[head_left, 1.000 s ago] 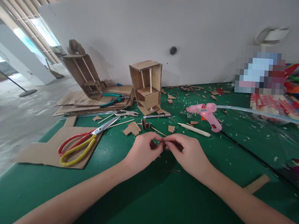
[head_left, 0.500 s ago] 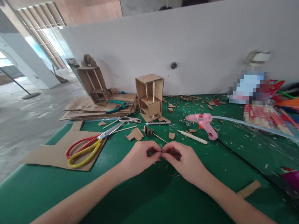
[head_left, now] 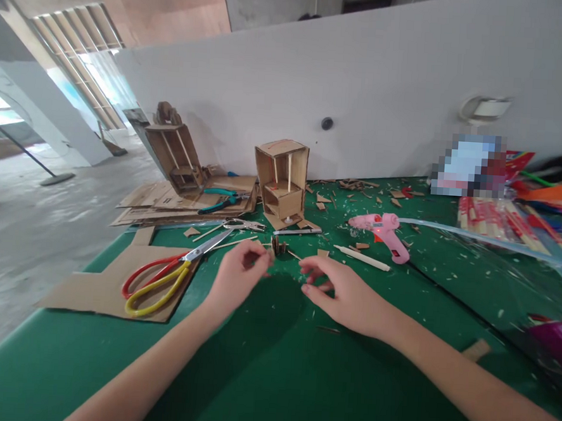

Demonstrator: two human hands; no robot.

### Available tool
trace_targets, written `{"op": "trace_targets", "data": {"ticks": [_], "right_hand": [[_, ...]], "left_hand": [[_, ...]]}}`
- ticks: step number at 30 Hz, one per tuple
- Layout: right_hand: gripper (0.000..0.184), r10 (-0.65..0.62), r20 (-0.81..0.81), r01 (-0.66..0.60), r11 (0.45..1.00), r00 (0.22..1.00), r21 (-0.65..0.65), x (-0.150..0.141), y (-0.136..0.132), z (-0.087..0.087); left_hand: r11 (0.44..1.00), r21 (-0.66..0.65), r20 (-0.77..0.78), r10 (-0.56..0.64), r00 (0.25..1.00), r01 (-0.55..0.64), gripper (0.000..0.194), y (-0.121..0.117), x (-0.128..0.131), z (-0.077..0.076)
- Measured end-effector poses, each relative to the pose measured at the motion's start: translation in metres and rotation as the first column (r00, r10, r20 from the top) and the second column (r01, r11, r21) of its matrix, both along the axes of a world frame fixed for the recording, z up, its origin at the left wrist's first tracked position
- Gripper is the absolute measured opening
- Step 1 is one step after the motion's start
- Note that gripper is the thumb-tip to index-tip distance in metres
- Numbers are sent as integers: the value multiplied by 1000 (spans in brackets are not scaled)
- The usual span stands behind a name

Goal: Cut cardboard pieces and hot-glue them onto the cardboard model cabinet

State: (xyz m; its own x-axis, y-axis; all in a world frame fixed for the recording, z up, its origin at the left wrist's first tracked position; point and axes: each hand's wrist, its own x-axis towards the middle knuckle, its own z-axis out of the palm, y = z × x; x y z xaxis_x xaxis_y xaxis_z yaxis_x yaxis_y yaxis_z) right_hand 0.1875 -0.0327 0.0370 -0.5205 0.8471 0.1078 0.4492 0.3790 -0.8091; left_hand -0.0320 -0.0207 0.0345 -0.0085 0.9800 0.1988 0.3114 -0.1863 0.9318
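Note:
My left hand (head_left: 240, 273) is over the green table, thumb and fingers pinched together; what they hold, if anything, is too small to make out. Just beyond its fingertips lies a small stack of cardboard discs (head_left: 277, 246) with a thin stick (head_left: 294, 255) running out to the right. My right hand (head_left: 345, 292) hangs near that stick's right end, thumb and fingers apart and nothing visible between them. A cardboard scrap (head_left: 323, 253) is partly covered behind the right hand. Another notched scrap behind the left hand is mostly hidden.
Scissors (head_left: 162, 284) with red and yellow handles rest on a cardboard sheet (head_left: 85, 290) at left. Behind stand an open cardboard box (head_left: 288, 204), pliers (head_left: 222, 202) and a craft knife (head_left: 297, 231). To the right lie a glue stick (head_left: 362, 258) and a pink glue gun (head_left: 379, 227) with its cord.
My hands were pinched together at the middle; now they are apart. The left has moved left and forward to the disc stack, and the right has opened. Earlier the camera view tilted up.

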Motion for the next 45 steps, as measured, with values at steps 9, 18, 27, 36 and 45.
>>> {"op": "trace_targets", "data": {"ticks": [9, 18, 27, 36, 45], "right_hand": [[21, -290, 395, 26, 833, 871, 553, -53, 61, -5], [15, -349, 402, 56, 809, 847, 585, -58, 69, -16], [13, -322, 349, 106, 850, 880, 517, -52, 74, -20], [21, -325, 332, 139, 866, 886, 480, -50, 71, -19], [20, -338, 277, 192, 875, 899, 444, -48, 71, -18]], "left_hand": [[965, 85, -45, 253, 966, -249, 18, 39, -25, -26], [975, 84, -83, 214, 973, -207, 19, 44, -29, -36], [986, 23, 23, 166, 986, -167, 30, 42, -28, -31], [980, 19, 51, 199, 979, -200, 21, 37, -26, -24], [979, 12, 28, 203, 979, -203, 31, 37, -25, -24]]}}
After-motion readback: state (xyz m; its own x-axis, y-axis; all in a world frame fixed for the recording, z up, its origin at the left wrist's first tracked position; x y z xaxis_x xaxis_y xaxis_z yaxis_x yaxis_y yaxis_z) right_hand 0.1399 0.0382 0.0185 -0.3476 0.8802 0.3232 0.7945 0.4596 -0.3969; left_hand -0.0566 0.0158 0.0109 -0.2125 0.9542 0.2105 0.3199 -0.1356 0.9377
